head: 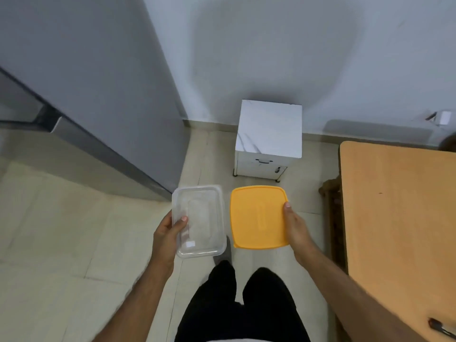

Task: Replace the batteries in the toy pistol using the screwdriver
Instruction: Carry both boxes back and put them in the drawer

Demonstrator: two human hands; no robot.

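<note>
Left hand [167, 233] fingers curl round a clear plastic box [199, 220]; right hand [294, 227] fingers grip a box with an orange lid [259, 217]. Beyond them stands a white cabinet [269, 134]; the desk [399, 213] lies right; no toy pistol visible
</note>
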